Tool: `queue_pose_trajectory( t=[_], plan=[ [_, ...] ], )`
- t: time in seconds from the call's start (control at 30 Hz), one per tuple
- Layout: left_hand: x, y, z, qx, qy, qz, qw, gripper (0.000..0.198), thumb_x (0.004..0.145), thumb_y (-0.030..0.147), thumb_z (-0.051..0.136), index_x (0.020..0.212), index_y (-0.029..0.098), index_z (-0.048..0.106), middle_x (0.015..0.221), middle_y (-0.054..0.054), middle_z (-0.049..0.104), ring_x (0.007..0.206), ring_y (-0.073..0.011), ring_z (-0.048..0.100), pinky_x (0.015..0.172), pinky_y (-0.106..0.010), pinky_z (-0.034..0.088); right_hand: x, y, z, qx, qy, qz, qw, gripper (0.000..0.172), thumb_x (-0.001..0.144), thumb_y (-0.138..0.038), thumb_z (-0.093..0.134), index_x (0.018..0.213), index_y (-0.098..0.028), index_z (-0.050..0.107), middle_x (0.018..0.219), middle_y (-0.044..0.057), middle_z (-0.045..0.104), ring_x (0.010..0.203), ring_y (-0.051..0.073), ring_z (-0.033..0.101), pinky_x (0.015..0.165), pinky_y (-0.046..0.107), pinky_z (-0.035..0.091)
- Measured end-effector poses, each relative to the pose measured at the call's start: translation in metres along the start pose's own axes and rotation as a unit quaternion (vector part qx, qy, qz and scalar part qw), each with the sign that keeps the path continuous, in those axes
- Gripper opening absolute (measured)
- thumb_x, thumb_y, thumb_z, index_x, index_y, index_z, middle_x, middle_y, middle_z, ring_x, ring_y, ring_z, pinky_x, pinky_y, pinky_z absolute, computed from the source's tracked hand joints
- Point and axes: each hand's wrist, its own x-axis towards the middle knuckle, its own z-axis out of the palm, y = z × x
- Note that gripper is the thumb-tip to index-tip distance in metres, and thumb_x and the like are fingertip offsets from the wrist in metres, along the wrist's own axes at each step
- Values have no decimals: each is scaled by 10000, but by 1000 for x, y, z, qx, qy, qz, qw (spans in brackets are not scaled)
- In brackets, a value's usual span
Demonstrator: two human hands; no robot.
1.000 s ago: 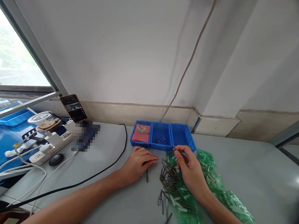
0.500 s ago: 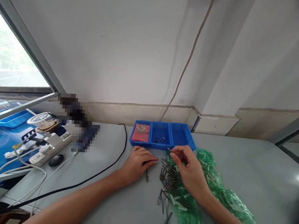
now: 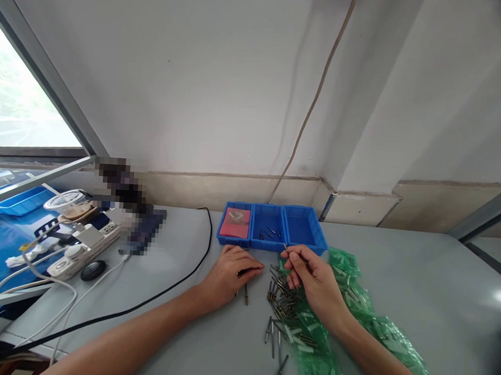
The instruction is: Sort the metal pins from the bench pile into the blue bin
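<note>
My right hand (image 3: 313, 279) pinches a small metal pin (image 3: 286, 248) between thumb and fingers, held just in front of the middle blue bin (image 3: 268, 234). That bin holds a few pins. My left hand (image 3: 230, 274) rests on the grey table (image 3: 174, 330) with its fingers curled, and a dark pin (image 3: 246, 295) lies by its fingertips. A heap of metal pins (image 3: 279, 302) lies between my hands, partly on green plastic bags (image 3: 330, 334).
Three joined blue bins stand at the wall; the left bin (image 3: 234, 223) has a pink pad inside, the right bin (image 3: 305, 229) shows nothing inside. A black cable (image 3: 176, 285) crosses the table. Power strips (image 3: 81, 245) and chargers lie at the left.
My right hand has moved a little left and lower with the pin, from before the right bin toward the middle one. My left hand has stayed put.
</note>
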Motion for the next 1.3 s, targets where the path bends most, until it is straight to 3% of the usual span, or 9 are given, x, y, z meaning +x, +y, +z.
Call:
queue_pose_trajectory(
  t=[0.23, 0.6, 1.3],
  plan=[
    [-1, -1, 1, -4, 5, 2, 1000, 166, 1069, 332, 668, 1084, 236, 803, 994, -11, 817, 929, -205, 675, 910, -384, 416, 1, 2, 0, 1, 10, -3, 1000, 424, 960, -620, 720, 1024, -201, 709, 836, 12, 624, 529, 103, 479, 526, 286, 521],
    [0, -1, 0, -7, -1, -6, 1000, 255, 1092, 398, 616, 1046, 228, 800, 988, -32, 810, 936, -213, 675, 907, -395, 411, -2, -2, -4, -164, 51, -57, 983, 312, 1025, -554, 633, 1032, -246, 676, 853, 8, 620, 649, 166, 571, 608, 295, 533],
    [-1, -1, -1, -17, -18, -17, 1000, 244, 1079, 392, 640, 1019, 236, 818, 1009, -25, 804, 960, -209, 656, 915, -388, 402, -3, 1, -4, -182, 35, -55, 981, 314, 1038, -554, 598, 1050, -249, 671, 860, 17, 625, 662, 184, 566, 611, 307, 533]
  ],
)
